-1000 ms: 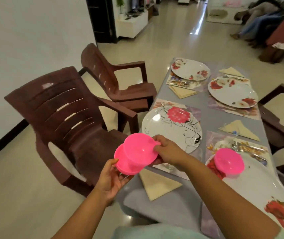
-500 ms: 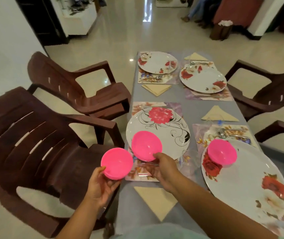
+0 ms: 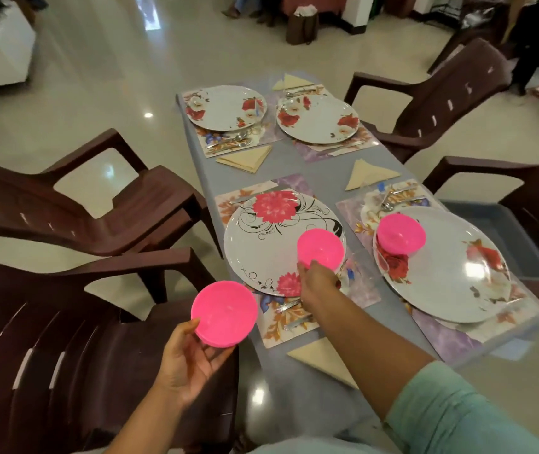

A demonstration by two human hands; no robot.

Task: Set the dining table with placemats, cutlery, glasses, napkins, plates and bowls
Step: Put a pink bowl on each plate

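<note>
So, left to right: left hand (image 3: 189,352) cups a pink bowl stack (image 3: 224,317) from below, fingers curled under the rim, held out past the table edge (image 3: 202,178) over the chair (image 3: 65,339); it looks like more than one bowl nested, can't tell how many, and a loose top one could slide off to the floor if the hand tips. Right hand (image 3: 319,281) pinches the near rim of a single pink bowl (image 3: 320,249) over the right edge of the pink-flower plate (image 3: 281,237). Risk there: set down that close to the rim, it could tip off or skid the plate on its placemat (image 3: 274,326). A clear glass (image 3: 358,270) sits just beside that hand, an easy knock on pulling back. Far right, another pink bowl (image 3: 400,235) already rests on the red-flower plate (image 3: 441,267); the two far plates have none yet.
</note>
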